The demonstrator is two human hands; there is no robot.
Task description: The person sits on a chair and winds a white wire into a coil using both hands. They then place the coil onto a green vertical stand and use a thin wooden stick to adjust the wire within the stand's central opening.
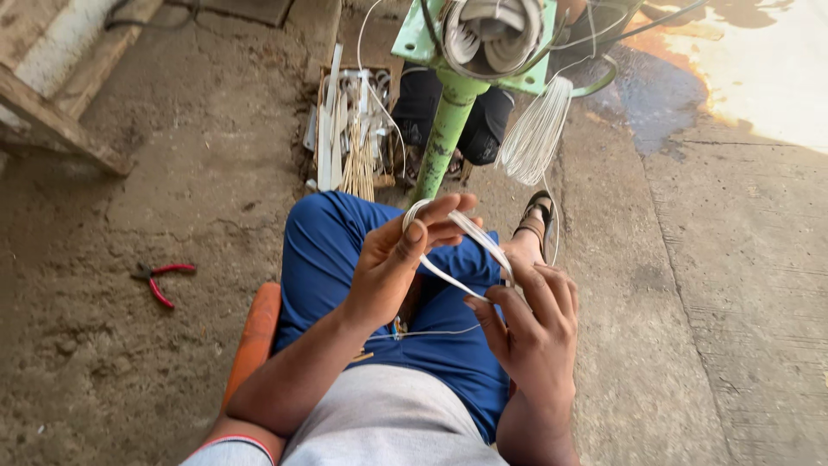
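A white flat strip is bent into a loop between both my hands, over my blue-trousered lap. My left hand pinches the loop's top end between thumb and fingers. My right hand grips the strip's lower ends near my knee. A thin white thread runs across my lap below the hands.
A green metal stand with a coil of white strips on top rises just ahead. A bundle of thin white wires hangs from it. A box of cut strips lies on the ground. Red-handled pliers lie at left. An orange seat edge shows.
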